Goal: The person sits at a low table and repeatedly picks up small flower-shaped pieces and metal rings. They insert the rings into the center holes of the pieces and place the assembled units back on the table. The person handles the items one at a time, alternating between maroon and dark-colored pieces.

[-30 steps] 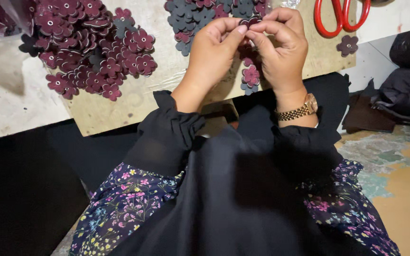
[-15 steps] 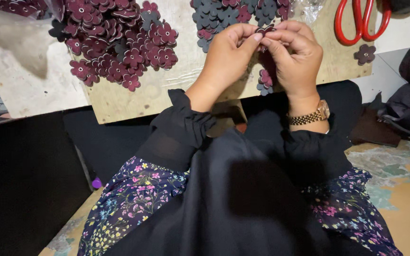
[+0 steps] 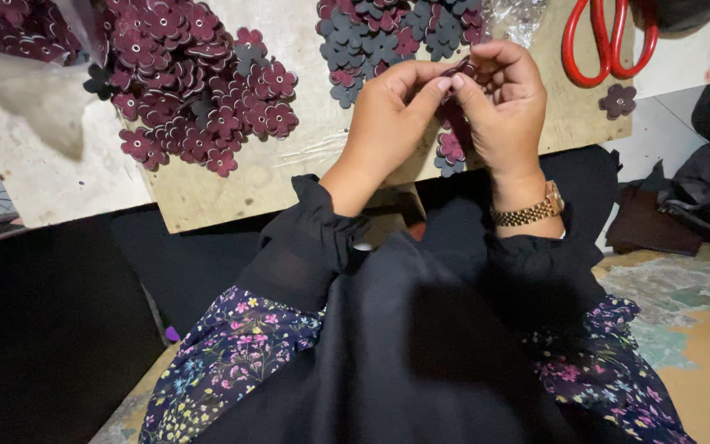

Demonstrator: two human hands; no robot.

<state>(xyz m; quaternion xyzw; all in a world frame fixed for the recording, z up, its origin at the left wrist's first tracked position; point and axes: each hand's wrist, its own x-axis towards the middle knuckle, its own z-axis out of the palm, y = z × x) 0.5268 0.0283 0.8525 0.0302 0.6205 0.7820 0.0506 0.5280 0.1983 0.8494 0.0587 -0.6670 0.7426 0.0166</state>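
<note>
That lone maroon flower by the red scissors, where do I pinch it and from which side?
Likely best by a petal edge. The lone maroon flower lies flat on the board, near its right edge below the scissors. Come from the right, off the board edge, where nothing crowds it; the right hand is nearest.

Bare desk (image 3: 289, 168) opens between the maroon flower heap (image 3: 191, 82) and the left hand (image 3: 388, 123); grey flower pile (image 3: 388, 33) crowds ahead, red scissors (image 3: 606, 37) block the right.
</note>
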